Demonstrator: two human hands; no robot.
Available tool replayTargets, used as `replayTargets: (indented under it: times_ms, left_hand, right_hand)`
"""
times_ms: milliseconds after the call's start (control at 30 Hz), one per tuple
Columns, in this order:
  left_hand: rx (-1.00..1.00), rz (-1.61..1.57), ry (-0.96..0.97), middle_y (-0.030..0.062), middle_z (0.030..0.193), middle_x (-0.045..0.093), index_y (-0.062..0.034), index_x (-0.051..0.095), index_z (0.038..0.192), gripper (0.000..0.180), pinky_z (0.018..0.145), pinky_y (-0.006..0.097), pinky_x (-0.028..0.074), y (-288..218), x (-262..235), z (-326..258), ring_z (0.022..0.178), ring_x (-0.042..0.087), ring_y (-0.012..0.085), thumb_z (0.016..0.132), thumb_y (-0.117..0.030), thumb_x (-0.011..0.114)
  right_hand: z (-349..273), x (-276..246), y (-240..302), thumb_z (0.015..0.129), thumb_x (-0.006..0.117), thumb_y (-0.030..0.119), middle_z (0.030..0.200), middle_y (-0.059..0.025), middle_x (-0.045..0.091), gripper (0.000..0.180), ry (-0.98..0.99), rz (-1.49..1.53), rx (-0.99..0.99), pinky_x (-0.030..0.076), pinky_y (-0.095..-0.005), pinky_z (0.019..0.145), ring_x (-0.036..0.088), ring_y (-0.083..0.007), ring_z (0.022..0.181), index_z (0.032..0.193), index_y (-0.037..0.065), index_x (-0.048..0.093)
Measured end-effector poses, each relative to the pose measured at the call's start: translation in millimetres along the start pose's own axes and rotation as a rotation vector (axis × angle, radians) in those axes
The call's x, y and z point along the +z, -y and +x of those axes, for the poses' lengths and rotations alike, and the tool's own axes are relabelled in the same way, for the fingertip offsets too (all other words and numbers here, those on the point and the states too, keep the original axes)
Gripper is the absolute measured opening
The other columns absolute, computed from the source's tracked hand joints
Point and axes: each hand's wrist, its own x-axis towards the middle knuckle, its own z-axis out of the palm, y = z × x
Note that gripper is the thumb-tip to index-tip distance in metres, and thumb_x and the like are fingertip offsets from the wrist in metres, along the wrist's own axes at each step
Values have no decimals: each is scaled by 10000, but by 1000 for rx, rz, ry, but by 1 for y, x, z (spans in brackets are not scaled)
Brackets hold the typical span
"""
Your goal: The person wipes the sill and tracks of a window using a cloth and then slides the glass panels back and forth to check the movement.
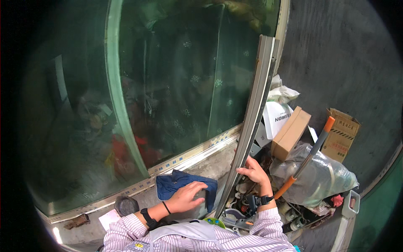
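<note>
Green-tinted window glass fills the background above a concrete sill. On the sill lies a dark blue cloth, with the left hand pressed flat and open upon it. Just beside it, the right hand grips a tilted aluminium window frame. Cardboard boxes and an orange-handled tool crowd the right.

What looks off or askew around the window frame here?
The long grey metal frame strip leans loose against the green-tinted glass window, steadied by the right hand. The left hand presses a crumpled dark blue cloth on the sill.
</note>
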Motion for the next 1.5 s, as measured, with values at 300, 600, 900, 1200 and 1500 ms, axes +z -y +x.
replayTargets:
  times_ms: [300,600,900,1200,1500]
  left_hand:
    - [-296,-381,-15,152,1273,534,-50,305,1411,754,904,345,484,14,12,44,1118,557,237,837,-294,729]
    - [-378,-1031,-2,114,1167,575,53,417,1301,584,926,288,441,0,33,46,1068,536,157,900,-287,670]
    - [-304,-689,-469,52,896,572,-24,488,1082,329,721,281,480,-17,24,79,783,549,110,861,-215,639]
    - [-17,-908,-583,80,794,575,-10,473,1066,368,568,291,519,-54,-53,128,629,581,145,921,-337,559]
    - [265,-1222,-302,6,749,535,-85,498,1081,400,559,269,501,-74,-93,184,607,548,126,929,-448,569]
  right_hand:
    - [54,4,103,720,745,337,1005,-136,627,922,125,359,-277,449,-360,885,608,-234,959,1431,-41,296]
    - [87,17,159,763,700,299,961,-136,629,787,178,539,-452,489,-306,782,620,-217,885,1398,-16,359]
    - [100,32,246,844,707,237,1058,-114,634,651,-59,-17,-460,516,-285,825,624,-160,916,1375,29,394]
    - [41,23,107,874,666,248,1109,-80,628,562,-46,81,-352,477,-282,868,582,-118,987,1363,67,455]
    - [-1,87,50,859,694,372,928,-46,627,483,-20,250,-200,482,-262,782,595,-127,881,1168,31,547]
